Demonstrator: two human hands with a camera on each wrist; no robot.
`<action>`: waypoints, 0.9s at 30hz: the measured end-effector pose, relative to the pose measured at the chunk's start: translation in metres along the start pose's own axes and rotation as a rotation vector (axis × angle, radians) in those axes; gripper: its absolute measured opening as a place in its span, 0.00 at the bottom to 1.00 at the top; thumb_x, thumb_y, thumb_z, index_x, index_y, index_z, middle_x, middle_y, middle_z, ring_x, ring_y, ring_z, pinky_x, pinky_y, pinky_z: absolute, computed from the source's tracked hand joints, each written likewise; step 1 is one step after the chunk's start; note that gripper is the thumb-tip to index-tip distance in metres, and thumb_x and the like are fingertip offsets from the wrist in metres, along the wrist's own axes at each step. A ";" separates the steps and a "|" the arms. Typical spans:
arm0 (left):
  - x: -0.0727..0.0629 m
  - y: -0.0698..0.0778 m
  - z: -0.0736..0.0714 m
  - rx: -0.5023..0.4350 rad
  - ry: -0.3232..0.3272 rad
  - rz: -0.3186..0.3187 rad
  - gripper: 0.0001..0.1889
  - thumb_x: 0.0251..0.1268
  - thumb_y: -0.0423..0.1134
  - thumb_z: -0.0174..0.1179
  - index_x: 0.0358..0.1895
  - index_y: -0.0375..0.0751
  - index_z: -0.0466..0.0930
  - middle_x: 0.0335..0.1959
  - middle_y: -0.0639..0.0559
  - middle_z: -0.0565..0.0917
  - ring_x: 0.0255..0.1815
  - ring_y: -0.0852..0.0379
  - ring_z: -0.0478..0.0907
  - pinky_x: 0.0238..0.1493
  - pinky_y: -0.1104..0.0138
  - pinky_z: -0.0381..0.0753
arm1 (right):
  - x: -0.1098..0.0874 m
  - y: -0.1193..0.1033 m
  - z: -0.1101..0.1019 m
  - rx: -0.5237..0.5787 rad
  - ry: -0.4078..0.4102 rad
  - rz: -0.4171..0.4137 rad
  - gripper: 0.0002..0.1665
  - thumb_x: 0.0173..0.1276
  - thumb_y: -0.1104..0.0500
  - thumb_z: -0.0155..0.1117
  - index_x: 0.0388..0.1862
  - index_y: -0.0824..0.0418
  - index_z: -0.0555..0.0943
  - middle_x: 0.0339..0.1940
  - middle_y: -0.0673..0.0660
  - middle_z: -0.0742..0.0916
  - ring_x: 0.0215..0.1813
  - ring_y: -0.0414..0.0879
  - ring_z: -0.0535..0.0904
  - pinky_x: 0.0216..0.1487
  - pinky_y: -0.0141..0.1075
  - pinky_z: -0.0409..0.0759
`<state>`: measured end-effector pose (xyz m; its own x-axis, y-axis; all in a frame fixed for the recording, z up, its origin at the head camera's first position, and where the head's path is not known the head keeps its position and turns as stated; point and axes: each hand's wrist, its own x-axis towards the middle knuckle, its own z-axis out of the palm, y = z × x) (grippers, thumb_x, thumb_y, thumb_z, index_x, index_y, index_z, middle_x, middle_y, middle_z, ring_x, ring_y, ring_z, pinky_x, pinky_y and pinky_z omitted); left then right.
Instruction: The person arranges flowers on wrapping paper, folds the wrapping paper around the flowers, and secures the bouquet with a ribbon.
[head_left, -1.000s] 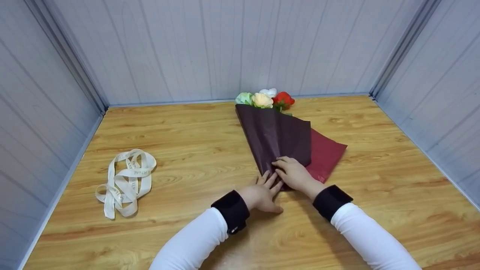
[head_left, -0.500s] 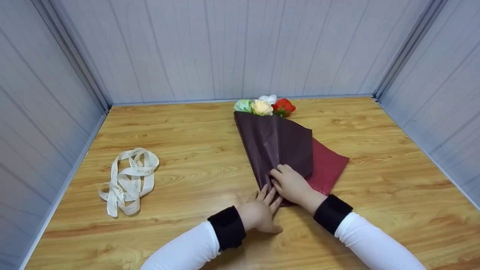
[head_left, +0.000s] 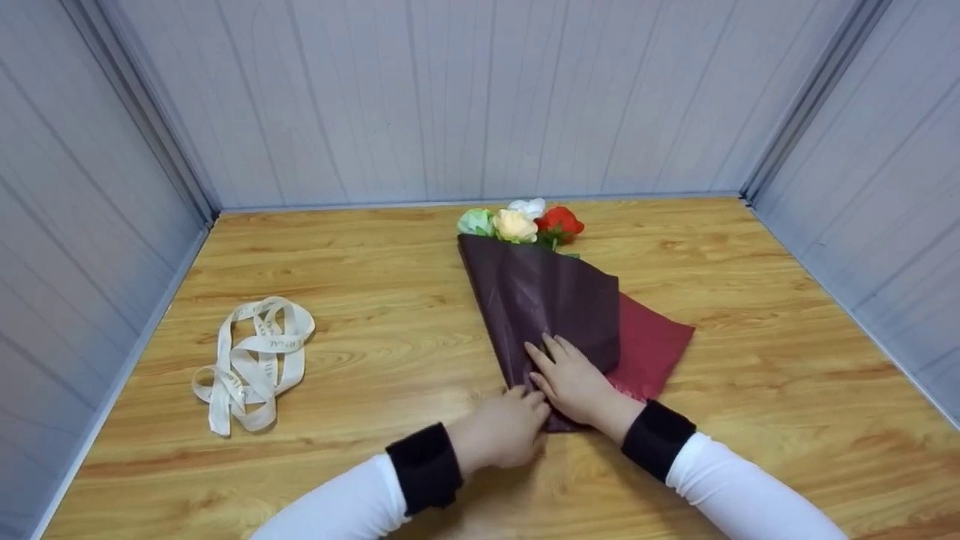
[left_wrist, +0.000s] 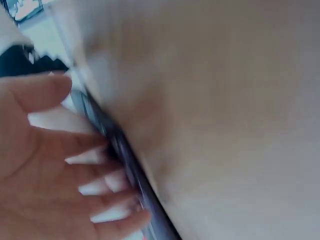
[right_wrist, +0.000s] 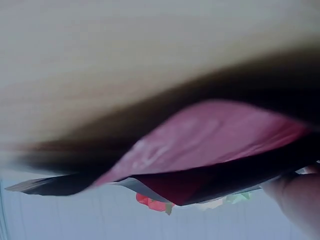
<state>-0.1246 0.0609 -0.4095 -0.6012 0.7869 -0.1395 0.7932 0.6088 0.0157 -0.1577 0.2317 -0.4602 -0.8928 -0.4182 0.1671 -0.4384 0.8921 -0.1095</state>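
Note:
A bouquet lies on the table, rolled in dark plum wrapping paper [head_left: 555, 300]. Its red side [head_left: 651, 341] shows at the right. Out of the top poke a green flower [head_left: 476, 223], a cream flower [head_left: 515, 226], a white flower [head_left: 528, 208] and a red flower [head_left: 561, 223]. My right hand [head_left: 574, 382] rests on the lower paper with fingers spread. At the narrow bottom end, my left hand [head_left: 504, 427] touches the paper's left edge; the left wrist view shows its fingers loosely extended, not gripping. The stems are hidden inside the paper.
A loosely looped cream ribbon [head_left: 262, 345] with printed lettering lies on the left of the wooden table [head_left: 375, 300]. Pale panelled walls [head_left: 450, 105] enclose the back and both sides.
The bouquet has slid toward me and slightly left. My left hand, spread on the paper before, has shifted to its left edge. My right fingers, more bent half a second ago, now lie flatter.

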 end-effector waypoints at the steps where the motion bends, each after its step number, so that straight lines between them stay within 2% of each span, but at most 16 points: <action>1: 0.001 -0.006 -0.001 0.008 0.060 0.007 0.21 0.70 0.49 0.49 0.58 0.41 0.75 0.58 0.48 0.77 0.57 0.49 0.75 0.57 0.58 0.75 | 0.000 0.000 0.000 -0.004 -0.005 -0.009 0.29 0.74 0.53 0.48 0.68 0.67 0.65 0.64 0.76 0.71 0.65 0.70 0.66 0.64 0.56 0.65; 2: 0.003 -0.012 -0.003 0.016 0.116 0.016 0.18 0.71 0.46 0.48 0.55 0.40 0.76 0.54 0.47 0.79 0.54 0.49 0.77 0.55 0.58 0.76 | 0.000 -0.001 0.000 -0.007 -0.013 -0.017 0.30 0.74 0.52 0.49 0.69 0.67 0.64 0.64 0.76 0.70 0.66 0.70 0.65 0.64 0.57 0.65; 3: 0.006 -0.018 -0.006 -0.007 0.123 0.007 0.18 0.72 0.44 0.47 0.56 0.38 0.76 0.55 0.46 0.79 0.55 0.49 0.76 0.56 0.58 0.75 | 0.000 0.000 0.000 -0.011 -0.017 -0.023 0.31 0.73 0.52 0.49 0.69 0.67 0.64 0.65 0.77 0.69 0.66 0.71 0.64 0.64 0.58 0.65; 4: 0.010 -0.024 -0.007 -0.033 0.104 -0.001 0.18 0.73 0.42 0.46 0.58 0.37 0.74 0.58 0.45 0.77 0.58 0.48 0.75 0.59 0.58 0.73 | -0.001 0.000 -0.001 -0.014 -0.024 -0.028 0.31 0.73 0.51 0.49 0.69 0.68 0.64 0.65 0.77 0.69 0.66 0.71 0.64 0.64 0.58 0.64; 6: 0.019 -0.035 -0.010 -0.051 0.011 -0.014 0.22 0.75 0.42 0.42 0.67 0.38 0.66 0.67 0.45 0.69 0.69 0.47 0.64 0.67 0.56 0.64 | -0.001 0.000 -0.002 -0.017 -0.050 -0.024 0.33 0.73 0.50 0.48 0.69 0.70 0.64 0.66 0.77 0.67 0.68 0.70 0.62 0.65 0.59 0.63; 9: 0.032 -0.046 -0.007 -0.106 -0.169 -0.036 0.27 0.77 0.42 0.38 0.75 0.44 0.48 0.77 0.49 0.48 0.78 0.47 0.40 0.74 0.53 0.46 | -0.002 0.000 -0.003 -0.022 -0.080 -0.032 0.34 0.74 0.48 0.47 0.67 0.73 0.66 0.67 0.77 0.67 0.69 0.70 0.61 0.66 0.59 0.61; 11: 0.039 -0.050 -0.001 -0.116 -0.205 -0.017 0.28 0.77 0.43 0.37 0.76 0.45 0.44 0.78 0.50 0.43 0.78 0.49 0.35 0.75 0.54 0.41 | -0.002 -0.001 -0.002 -0.025 -0.093 -0.042 0.35 0.74 0.47 0.47 0.66 0.75 0.66 0.67 0.76 0.67 0.69 0.70 0.60 0.67 0.58 0.61; 13: 0.045 -0.053 0.003 -0.153 -0.197 0.003 0.28 0.78 0.44 0.36 0.76 0.44 0.44 0.78 0.49 0.42 0.78 0.49 0.34 0.76 0.56 0.40 | -0.003 -0.002 -0.001 -0.028 -0.096 -0.054 0.35 0.74 0.48 0.47 0.65 0.77 0.66 0.67 0.76 0.67 0.69 0.71 0.60 0.67 0.58 0.61; 16: 0.056 -0.056 0.006 -0.225 -0.150 0.030 0.27 0.78 0.44 0.34 0.75 0.42 0.46 0.78 0.49 0.45 0.78 0.50 0.35 0.76 0.57 0.39 | -0.006 -0.002 0.000 -0.004 -0.093 -0.055 0.35 0.73 0.49 0.47 0.65 0.77 0.65 0.66 0.77 0.67 0.69 0.71 0.59 0.68 0.57 0.59; 18: 0.064 -0.058 0.007 -0.233 -0.119 0.040 0.27 0.79 0.46 0.32 0.75 0.42 0.48 0.77 0.50 0.48 0.78 0.51 0.37 0.76 0.58 0.39 | -0.008 -0.004 0.000 0.016 -0.094 -0.057 0.35 0.73 0.49 0.47 0.65 0.77 0.65 0.67 0.77 0.66 0.70 0.71 0.58 0.68 0.58 0.58; 21: 0.074 -0.060 0.008 -0.201 -0.094 0.021 0.27 0.79 0.49 0.31 0.75 0.45 0.49 0.77 0.52 0.49 0.78 0.53 0.38 0.76 0.58 0.39 | -0.010 -0.007 0.000 0.038 -0.102 -0.076 0.35 0.74 0.48 0.47 0.66 0.76 0.64 0.68 0.76 0.66 0.70 0.71 0.57 0.69 0.59 0.56; 27: 0.084 -0.064 0.007 -0.151 -0.105 -0.036 0.27 0.78 0.52 0.30 0.75 0.50 0.49 0.77 0.57 0.47 0.78 0.56 0.38 0.76 0.59 0.38 | -0.013 -0.013 0.000 0.010 -0.111 -0.101 0.36 0.74 0.47 0.45 0.67 0.75 0.64 0.67 0.74 0.68 0.71 0.68 0.58 0.69 0.58 0.56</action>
<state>-0.2256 0.0874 -0.4294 -0.6095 0.7540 -0.2451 0.7427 0.6512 0.1563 -0.1406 0.2250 -0.4604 -0.8501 -0.5222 0.0680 -0.5267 0.8433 -0.1072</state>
